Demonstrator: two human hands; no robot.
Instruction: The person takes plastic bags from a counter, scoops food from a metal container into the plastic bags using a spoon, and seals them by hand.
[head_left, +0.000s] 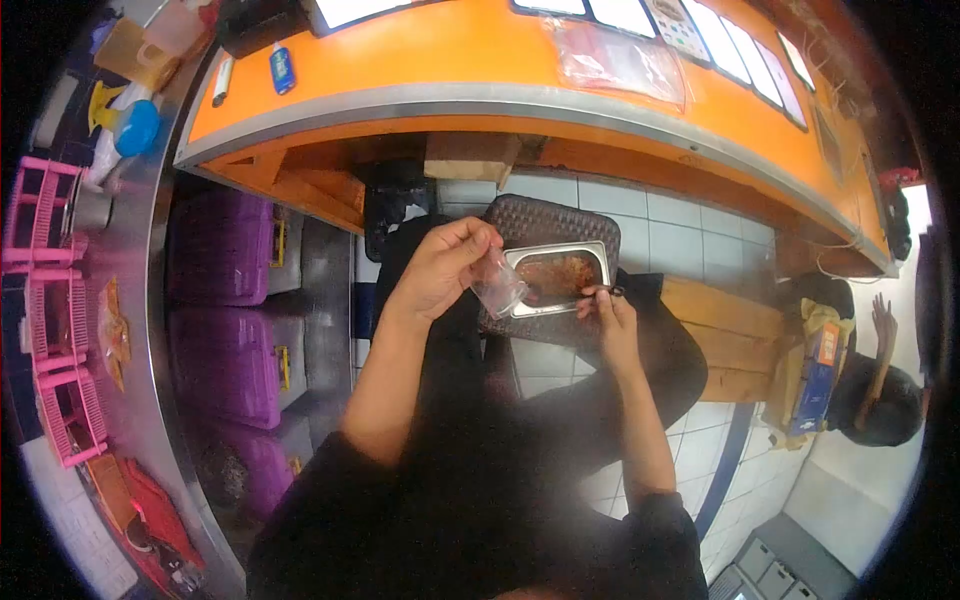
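Note:
A clear plastic bag [498,288] hangs from my left hand [450,262], its top pinched between thumb and fingers. The bag is beside the left end of a rectangular metal tray [603,262] that holds reddish-brown food [555,277]. My right hand [610,318] is at the tray's right side, closed on a dark handle [617,291]; the far end of that utensil cannot be made out. Under the tray is a dark brown woven-pattern stool [520,208], between my knees.
An orange counter [450,65] with a metal edge runs across the front. Purple bins [222,365] stand at left below a metal worktop [140,330] with pink racks [45,250]. A wooden bench [735,335] is at right, with another person [880,400] beyond it.

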